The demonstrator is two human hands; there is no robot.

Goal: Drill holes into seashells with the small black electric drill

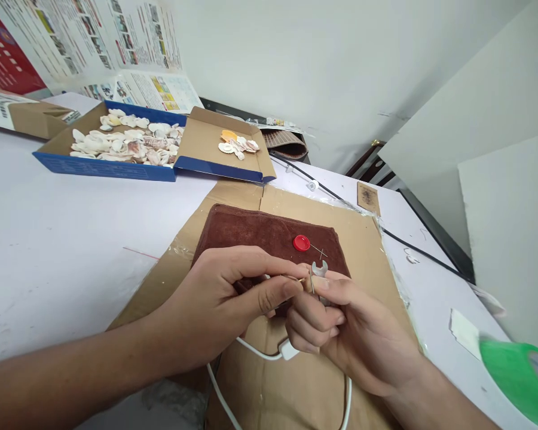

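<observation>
Above a folded brown cloth (269,230), my two hands meet at the fingertips. My left hand (233,292) is closed, with thumb and forefinger pinching a small, thin piece that is mostly hidden. My right hand (347,316) is closed round a small open-ended spanner (320,270), whose grey jaw sticks up past the forefinger. A thin metal pin (312,282) stands at the right thumb tip, close to the left fingertips. Just beyond the hands, a red round cap (302,242) lies on the cloth, with thin pins (321,253) beside it.
Cardboard (358,233) lies under the cloth. A blue-edged box (112,170) of shells stands at the back left, several more shells (238,145) on its lid. A white cable (219,394) loops below my hands. A black cable (412,246) and green object (515,376) are at right.
</observation>
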